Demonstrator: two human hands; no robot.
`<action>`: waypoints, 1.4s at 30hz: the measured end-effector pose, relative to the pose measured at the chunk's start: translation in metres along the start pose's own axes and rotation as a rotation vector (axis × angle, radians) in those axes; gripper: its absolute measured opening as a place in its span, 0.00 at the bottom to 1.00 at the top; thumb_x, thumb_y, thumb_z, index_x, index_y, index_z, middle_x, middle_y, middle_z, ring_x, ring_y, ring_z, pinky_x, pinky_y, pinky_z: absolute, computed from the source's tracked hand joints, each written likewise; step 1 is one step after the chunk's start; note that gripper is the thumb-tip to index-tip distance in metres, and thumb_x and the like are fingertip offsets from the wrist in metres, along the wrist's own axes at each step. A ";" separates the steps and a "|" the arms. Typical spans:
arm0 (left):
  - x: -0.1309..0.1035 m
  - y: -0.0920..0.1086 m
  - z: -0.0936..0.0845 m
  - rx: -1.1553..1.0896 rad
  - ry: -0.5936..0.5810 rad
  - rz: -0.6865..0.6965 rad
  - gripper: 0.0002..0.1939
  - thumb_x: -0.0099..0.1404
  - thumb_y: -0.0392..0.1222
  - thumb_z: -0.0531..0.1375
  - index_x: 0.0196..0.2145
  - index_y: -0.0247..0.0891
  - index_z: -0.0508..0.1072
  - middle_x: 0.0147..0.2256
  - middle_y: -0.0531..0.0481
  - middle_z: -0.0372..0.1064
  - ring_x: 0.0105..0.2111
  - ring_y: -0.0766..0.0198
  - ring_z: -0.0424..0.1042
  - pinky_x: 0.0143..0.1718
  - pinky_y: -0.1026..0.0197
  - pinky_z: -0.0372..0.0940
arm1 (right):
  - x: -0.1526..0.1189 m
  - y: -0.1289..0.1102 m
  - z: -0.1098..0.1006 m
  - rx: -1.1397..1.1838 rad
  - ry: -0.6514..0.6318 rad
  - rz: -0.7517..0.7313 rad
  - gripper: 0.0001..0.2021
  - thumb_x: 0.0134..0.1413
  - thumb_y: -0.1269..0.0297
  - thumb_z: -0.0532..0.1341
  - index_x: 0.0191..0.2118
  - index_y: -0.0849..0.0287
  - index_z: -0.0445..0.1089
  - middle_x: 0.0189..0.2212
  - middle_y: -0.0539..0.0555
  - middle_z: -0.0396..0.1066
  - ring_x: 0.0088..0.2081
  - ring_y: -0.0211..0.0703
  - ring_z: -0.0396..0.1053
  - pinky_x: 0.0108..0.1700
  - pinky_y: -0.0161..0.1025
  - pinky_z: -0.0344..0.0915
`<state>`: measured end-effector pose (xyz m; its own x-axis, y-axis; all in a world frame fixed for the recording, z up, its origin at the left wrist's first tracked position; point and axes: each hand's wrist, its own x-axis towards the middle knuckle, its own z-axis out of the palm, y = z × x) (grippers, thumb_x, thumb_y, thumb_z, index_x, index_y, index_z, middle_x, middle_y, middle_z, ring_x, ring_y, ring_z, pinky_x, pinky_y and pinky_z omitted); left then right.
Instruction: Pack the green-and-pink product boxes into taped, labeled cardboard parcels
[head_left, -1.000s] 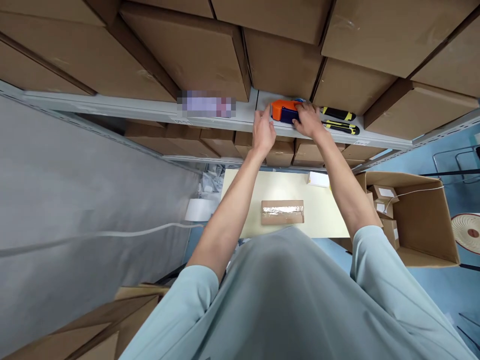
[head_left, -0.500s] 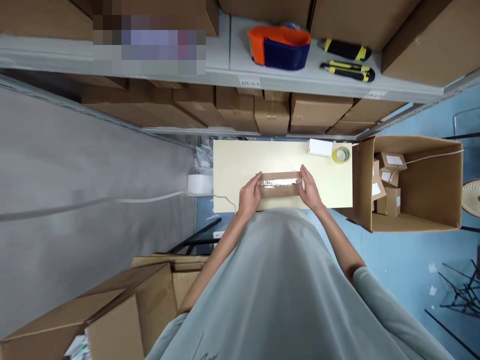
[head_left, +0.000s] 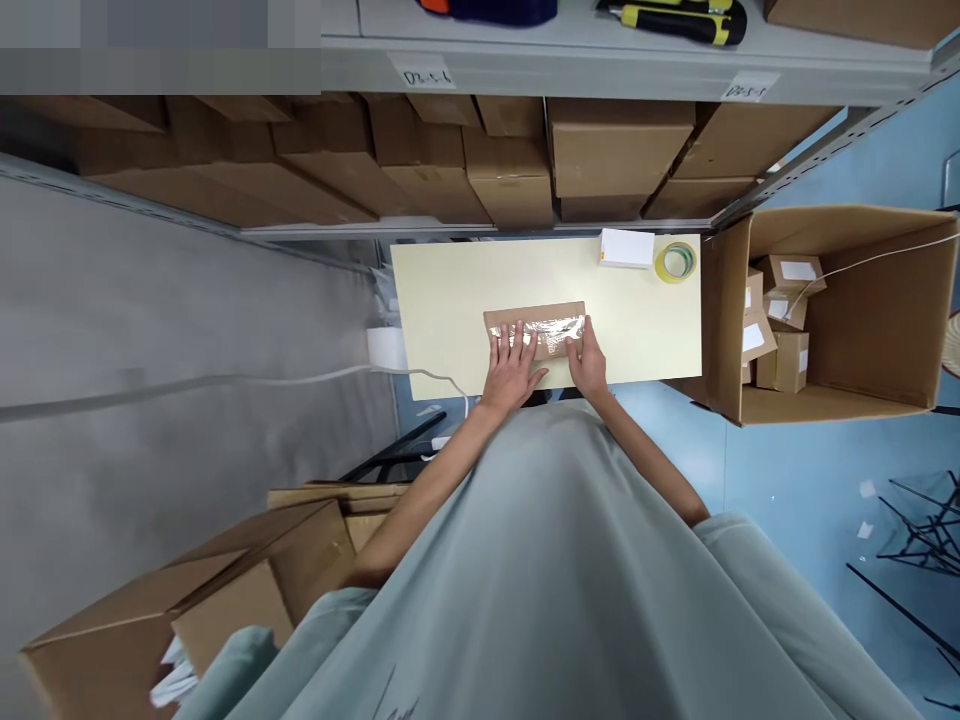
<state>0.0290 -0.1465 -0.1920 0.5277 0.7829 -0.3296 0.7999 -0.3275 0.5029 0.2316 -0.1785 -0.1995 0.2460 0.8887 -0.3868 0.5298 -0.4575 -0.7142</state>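
Observation:
A small cardboard box with shiny clear tape along its top lies on the cream tabletop. My left hand rests flat on the left part of the taped face, fingers spread and thumb out to the side. At the box's right end, my right hand grips the corner, its thumb on the taped face and its fingers along the short side. Behind the box, near the table's back edge, are a white box and a roll of yellowish tape.
A large open carton holding several small labelled boxes stands right of the table. Above the back edge, a metal shelf carries utility knives and cartons. A white cable runs in from the left. Another open carton sits lower left.
My left hand has gone from the box's left end to flat on its top. My right hand stays at the right end, now lower. The view has shifted, showing less of the upper shelf.

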 end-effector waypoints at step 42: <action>0.016 -0.034 0.004 -0.675 0.431 -0.444 0.45 0.81 0.67 0.57 0.81 0.33 0.57 0.76 0.30 0.64 0.76 0.45 0.66 0.77 0.42 0.63 | 0.042 0.012 -0.007 -0.029 -0.067 -0.151 0.48 0.79 0.32 0.40 0.87 0.63 0.39 0.84 0.65 0.48 0.83 0.58 0.52 0.81 0.59 0.58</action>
<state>0.0115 -0.1247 -0.2181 -0.0495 0.9371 -0.3456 0.4950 0.3236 0.8064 0.2545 -0.1462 -0.2205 0.1072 0.9430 -0.3150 0.5798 -0.3167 -0.7507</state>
